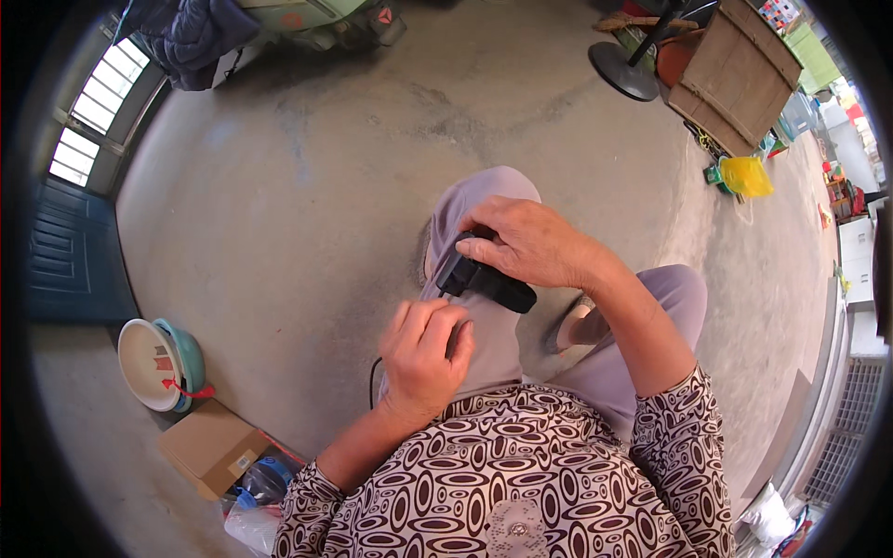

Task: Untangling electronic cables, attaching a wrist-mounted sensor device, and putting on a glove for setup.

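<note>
A small black device with a wide black strap [507, 290] is held above my left knee. My right hand [530, 244] is closed round its top, thumb pressing along the near side. Just below and to the left, my left hand [423, 352] has its fingers curled in. A thin black cable [373, 381] loops out beside the left wrist, and most of it is hidden behind that hand. Something dark shows between the left thumb and fingers. Lilac trousers [488, 349] cover my bent legs under both hands.
At lower left are stacked basins [149, 367], a cardboard box [214, 446] and a plastic bottle [268, 479]. A green scooter [316, 19] stands far left. At far right are a round black stand base [623, 73], a wooden board [735, 79] and a yellow bag [747, 177].
</note>
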The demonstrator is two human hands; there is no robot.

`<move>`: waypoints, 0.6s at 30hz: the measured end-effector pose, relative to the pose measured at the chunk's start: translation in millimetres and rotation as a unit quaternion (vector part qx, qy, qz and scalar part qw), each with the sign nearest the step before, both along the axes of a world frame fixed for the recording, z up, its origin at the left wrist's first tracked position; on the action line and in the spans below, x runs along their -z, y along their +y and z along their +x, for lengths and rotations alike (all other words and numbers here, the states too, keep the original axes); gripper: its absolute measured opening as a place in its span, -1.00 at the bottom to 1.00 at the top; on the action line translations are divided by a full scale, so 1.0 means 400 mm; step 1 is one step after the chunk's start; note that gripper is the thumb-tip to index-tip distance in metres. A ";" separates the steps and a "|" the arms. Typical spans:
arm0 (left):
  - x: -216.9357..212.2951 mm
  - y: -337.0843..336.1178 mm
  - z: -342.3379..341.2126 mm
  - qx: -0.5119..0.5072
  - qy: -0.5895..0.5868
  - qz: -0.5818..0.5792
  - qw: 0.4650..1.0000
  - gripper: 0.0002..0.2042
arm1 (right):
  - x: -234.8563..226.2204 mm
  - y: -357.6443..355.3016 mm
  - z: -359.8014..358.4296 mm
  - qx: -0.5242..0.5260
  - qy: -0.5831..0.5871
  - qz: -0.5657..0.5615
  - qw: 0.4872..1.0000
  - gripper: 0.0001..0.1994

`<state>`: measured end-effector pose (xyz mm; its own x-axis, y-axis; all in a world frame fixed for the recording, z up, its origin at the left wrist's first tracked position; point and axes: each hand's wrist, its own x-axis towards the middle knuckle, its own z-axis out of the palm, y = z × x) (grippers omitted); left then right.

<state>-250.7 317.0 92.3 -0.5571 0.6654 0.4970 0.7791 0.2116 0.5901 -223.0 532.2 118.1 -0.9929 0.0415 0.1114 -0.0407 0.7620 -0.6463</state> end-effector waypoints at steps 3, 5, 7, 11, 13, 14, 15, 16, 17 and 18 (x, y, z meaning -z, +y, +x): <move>-0.008 -0.018 0.027 0.013 -0.297 -0.089 0.951 -0.84 | -0.029 -0.006 -0.003 -0.002 -0.084 -0.044 0.995 -0.67; -0.007 -0.021 0.034 0.040 -0.414 -0.035 0.909 -0.86 | -0.042 -0.008 0.009 -0.007 -0.110 -0.078 0.991 -0.68; -0.008 -0.021 0.035 0.068 -0.523 0.018 0.849 -0.86 | -0.039 -0.010 0.024 0.005 -0.115 -0.147 0.982 -0.69; 0.006 -0.028 0.030 0.138 -0.780 0.169 0.587 -0.81 | -0.002 -0.027 0.060 0.058 -0.111 -0.329 0.936 -0.73; 0.032 -0.034 0.024 0.167 -0.818 0.213 0.507 -0.78 | 0.000 -0.046 0.077 0.062 -0.099 -0.384 0.916 -0.74; 0.046 -0.036 0.017 0.195 -0.819 0.217 0.493 -0.78 | 0.001 -0.054 0.084 0.063 -0.088 -0.436 0.894 -0.74; 0.051 -0.036 0.011 0.223 -0.819 0.221 0.479 -0.77 | 0.004 -0.060 0.091 0.066 -0.085 -0.438 0.892 -0.74; 0.049 -0.032 0.007 0.225 -0.820 0.216 0.481 -0.77 | 0.005 -0.062 0.096 0.066 -0.070 -0.468 0.878 -0.72; 0.046 -0.029 0.002 0.226 -0.812 0.189 0.504 -0.77 | 0.006 -0.064 0.101 0.066 -0.055 -0.497 0.863 -0.70; 0.044 -0.025 -0.001 0.228 -0.803 0.162 0.527 -0.76 | 0.005 -0.067 0.106 0.069 -0.051 -0.499 0.862 -0.70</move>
<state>-251.2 306.9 74.8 -0.2512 0.9370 -0.2426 -0.8525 -0.0955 0.5139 -180.4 505.6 116.1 -0.9734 0.1848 -0.1352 0.1013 -0.1823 -0.9780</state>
